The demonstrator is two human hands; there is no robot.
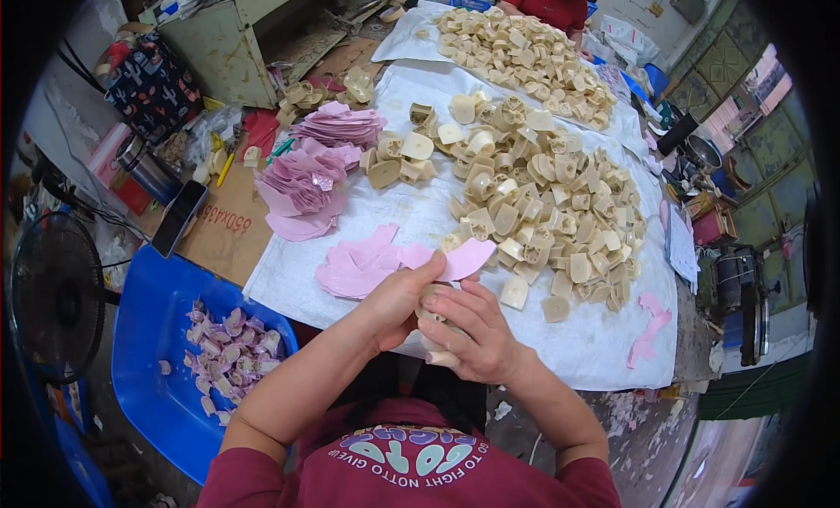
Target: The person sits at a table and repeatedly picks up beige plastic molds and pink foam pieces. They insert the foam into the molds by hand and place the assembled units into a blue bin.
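In front of my chest, both hands meet just past the table's near edge. My left hand (395,305) is closed, its thumb pressed against a curved pink cut sheet piece (472,259) that sticks out to the right. Wrapped round a beige molded piece like a shoe heel (429,300) are the fingers of my right hand (479,335); a beige end also shows beneath them. The fingers partly hide how the pieces touch. Loose pink pieces (354,265) lie on the white cloth beside my left hand, with taller pink stacks (302,180) behind them.
A big pile of beige heels (542,193) covers the table's middle. Another heap (525,57) lies farther back, where a person in red (547,9) sits. At left are a blue tub (157,333) holding pink-wrapped heels (232,355), a phone (179,217) and a fan (57,298).
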